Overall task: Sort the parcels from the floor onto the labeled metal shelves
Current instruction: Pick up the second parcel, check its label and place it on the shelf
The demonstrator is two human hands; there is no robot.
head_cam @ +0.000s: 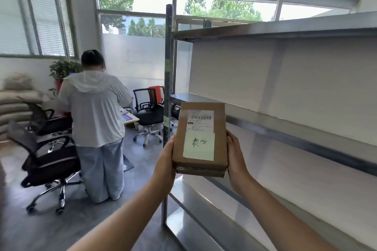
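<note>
I hold a brown cardboard parcel point(201, 124) upright in front of me, with a second thin parcel pressed behind it. It bears a printed barcode label and a pale note with handwritten characters. My left hand point(166, 161) grips its left edge and my right hand point(236, 159) grips its right edge. The metal shelves point(285, 126) stand just behind and to the right, and the tiers I can see hold nothing. The parcel hangs in the air near the shelf's left corner post point(168, 79), level with the middle tier.
A person in a white hooded top point(95, 112) stands at the left, facing away at a desk. Black office chairs point(51, 161) stand around them, one more point(148, 112) by the shelf post. Stacked sacks point(14, 104) and a potted plant point(63, 69) line the window wall.
</note>
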